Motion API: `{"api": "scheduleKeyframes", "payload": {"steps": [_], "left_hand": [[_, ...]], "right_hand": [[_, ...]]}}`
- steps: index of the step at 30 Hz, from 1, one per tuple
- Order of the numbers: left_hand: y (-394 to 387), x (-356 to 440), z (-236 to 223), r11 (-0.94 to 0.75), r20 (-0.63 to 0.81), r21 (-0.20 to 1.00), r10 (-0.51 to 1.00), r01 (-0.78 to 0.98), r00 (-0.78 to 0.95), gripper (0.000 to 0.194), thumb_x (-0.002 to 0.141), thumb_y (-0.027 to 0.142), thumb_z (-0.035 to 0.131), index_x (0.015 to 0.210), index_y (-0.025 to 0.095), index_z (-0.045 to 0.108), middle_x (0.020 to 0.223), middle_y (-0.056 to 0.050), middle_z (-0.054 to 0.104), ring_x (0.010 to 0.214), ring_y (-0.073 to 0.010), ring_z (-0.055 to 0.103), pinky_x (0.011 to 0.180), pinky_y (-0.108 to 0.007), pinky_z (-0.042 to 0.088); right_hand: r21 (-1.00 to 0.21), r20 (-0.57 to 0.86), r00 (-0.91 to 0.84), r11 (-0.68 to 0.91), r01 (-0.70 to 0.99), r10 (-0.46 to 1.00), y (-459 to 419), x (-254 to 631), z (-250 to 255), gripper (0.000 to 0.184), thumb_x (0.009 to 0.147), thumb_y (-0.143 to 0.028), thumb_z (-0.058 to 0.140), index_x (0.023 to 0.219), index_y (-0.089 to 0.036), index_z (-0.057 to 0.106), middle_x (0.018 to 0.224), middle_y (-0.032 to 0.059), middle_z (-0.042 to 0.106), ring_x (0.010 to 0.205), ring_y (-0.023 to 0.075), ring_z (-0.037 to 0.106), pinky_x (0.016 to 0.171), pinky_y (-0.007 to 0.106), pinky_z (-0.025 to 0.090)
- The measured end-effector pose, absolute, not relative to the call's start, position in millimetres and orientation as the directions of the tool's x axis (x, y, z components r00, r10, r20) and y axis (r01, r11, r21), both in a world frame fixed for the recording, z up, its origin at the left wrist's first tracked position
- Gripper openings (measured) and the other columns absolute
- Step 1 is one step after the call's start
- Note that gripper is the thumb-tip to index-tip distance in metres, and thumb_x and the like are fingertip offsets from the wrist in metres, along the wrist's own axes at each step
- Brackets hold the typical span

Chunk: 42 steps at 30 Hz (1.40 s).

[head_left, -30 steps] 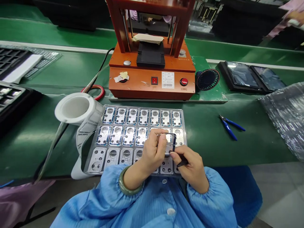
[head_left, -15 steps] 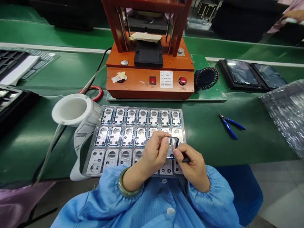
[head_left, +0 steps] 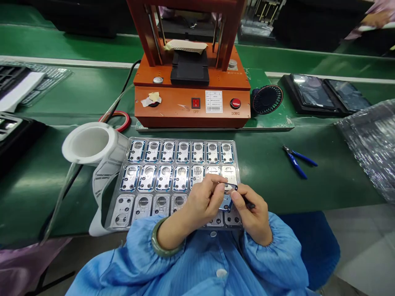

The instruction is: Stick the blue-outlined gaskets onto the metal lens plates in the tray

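Note:
My left hand (head_left: 206, 199) is closed, its thumb and forefinger pinching the left side of a small dark-framed blue plate (head_left: 226, 202). On the plate's right edge press the thumb and fingers of my right hand (head_left: 253, 209), also closed. A thin black tool (head_left: 248, 203) sticks out between my right fingers; its kind is hidden. Both hands are over the lower right of a clear plastic tray (head_left: 123, 158). Rows of small silver plates with blue edges (head_left: 164, 178) fill its pockets. My hands and sleeves cover part of the nearest row.
Behind the tray stands an orange press machine (head_left: 179, 109), with a small black fan (head_left: 268, 100) beside it. A roll of white labels (head_left: 115, 144) is at the left, near red tape (head_left: 126, 122). Blue-handled cutters (head_left: 296, 163) and clear plastic packaging (head_left: 375, 144) lie right.
Both hands have shifted slightly right with the plate. Its dark frame edge, raised before, now appears lower and flatter. The whole view has shifted a little.

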<state>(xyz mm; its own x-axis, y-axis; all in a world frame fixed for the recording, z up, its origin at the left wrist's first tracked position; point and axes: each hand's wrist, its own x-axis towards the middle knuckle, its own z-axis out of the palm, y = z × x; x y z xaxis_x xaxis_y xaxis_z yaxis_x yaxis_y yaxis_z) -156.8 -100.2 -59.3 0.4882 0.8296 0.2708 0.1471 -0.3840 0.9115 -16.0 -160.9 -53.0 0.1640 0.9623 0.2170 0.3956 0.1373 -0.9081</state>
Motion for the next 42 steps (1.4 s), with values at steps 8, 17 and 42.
{"api": "scheduleKeyframes", "payload": {"steps": [8,17,42], "left_hand": [[-98.0,-156.8,-55.3,-0.339,0.220,0.924,0.849,0.176,0.481,0.007,0.092,0.022,0.040,0.093,0.020,0.046,0.051,0.009,0.041,0.039,-0.0076,0.035,0.042,-0.021,0.030],[-98.7,-155.6,-51.8,-0.345,0.211,0.927,0.803,0.147,0.557,0.007,0.091,0.020,0.039,0.085,0.021,0.044,0.049,0.011,0.034,0.038,-0.0072,0.032,0.041,-0.021,0.029],[-92.5,-157.7,-48.6,-0.226,0.145,0.967,0.865,0.114,0.480,0.012,0.080,0.020,0.048,0.069,0.018,0.052,0.063,0.001,0.051,0.057,-0.0115,0.048,0.051,-0.024,0.039]], "right_hand": [[-0.928,0.223,0.185,0.150,0.342,0.957,-159.7,-15.1,-55.6,0.018,0.092,-0.027,0.052,0.077,-0.020,0.060,0.064,-0.0023,0.055,0.057,0.0119,0.051,0.053,0.024,0.040],[-0.965,0.157,0.248,0.096,0.243,0.956,-162.2,-13.6,-58.8,0.020,0.093,-0.028,0.051,0.076,-0.020,0.059,0.061,-0.0024,0.054,0.060,0.0135,0.054,0.054,0.025,0.041],[-0.831,0.304,0.048,0.241,0.502,0.951,-151.3,-19.4,-54.4,0.021,0.088,-0.021,0.055,0.067,-0.019,0.051,0.058,-0.0042,0.046,0.051,0.0088,0.042,0.048,0.021,0.033]]}}
